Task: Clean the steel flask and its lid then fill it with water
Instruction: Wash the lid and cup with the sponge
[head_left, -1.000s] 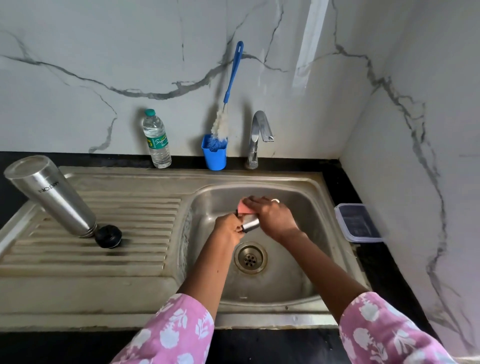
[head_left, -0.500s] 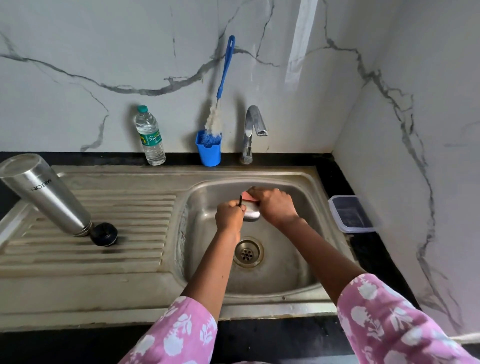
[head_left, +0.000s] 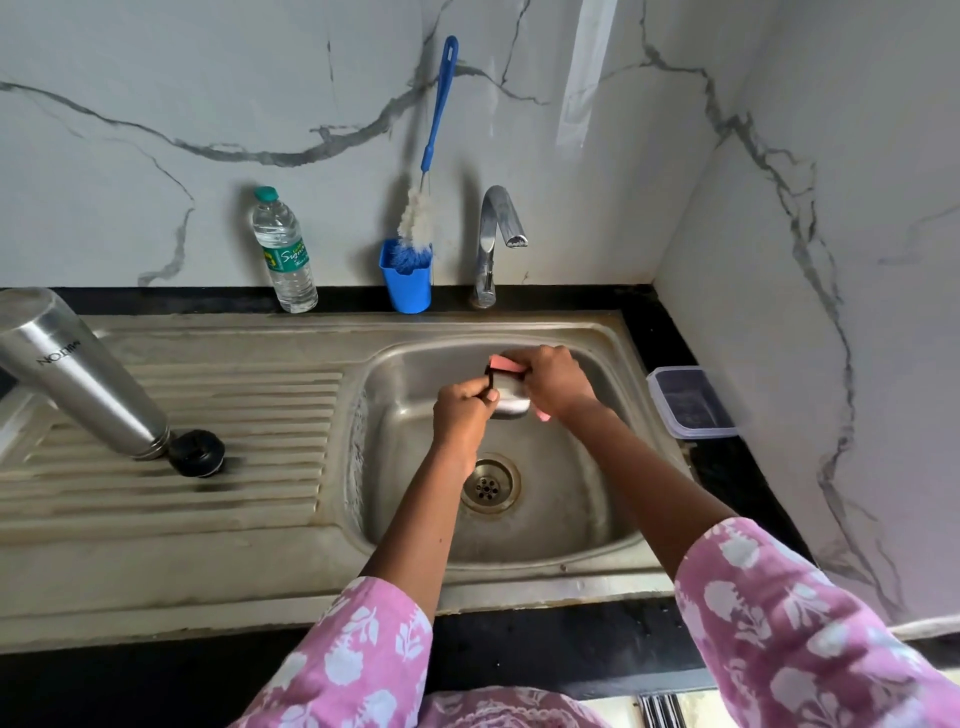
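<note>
Over the sink basin (head_left: 571, 519), my left hand (head_left: 460, 410) grips the small steel lid (head_left: 509, 397) by its black strap. A pink sponge (head_left: 506, 364) is wrapped against the lid by my right hand (head_left: 556, 382), which covers most of it. The steel flask (head_left: 78, 374) lies upside down and tilted on the ribbed drainboard (head_left: 234, 493) at the left. Its mouth rests next to a black inner cap (head_left: 196, 453).
At the back ledge stand a plastic water bottle (head_left: 284, 254), a blue cup (head_left: 407, 280) holding a long blue-handled bottle brush (head_left: 434, 145), and the tap (head_left: 493, 239), with no water running. A lidded plastic box (head_left: 688, 400) sits right of the sink. The drain (head_left: 488, 483) lies below my hands.
My hands have stayed over the basin, turning the lid slightly while the sponge rubs it. The view has drifted a little; the flask and cap have not moved.
</note>
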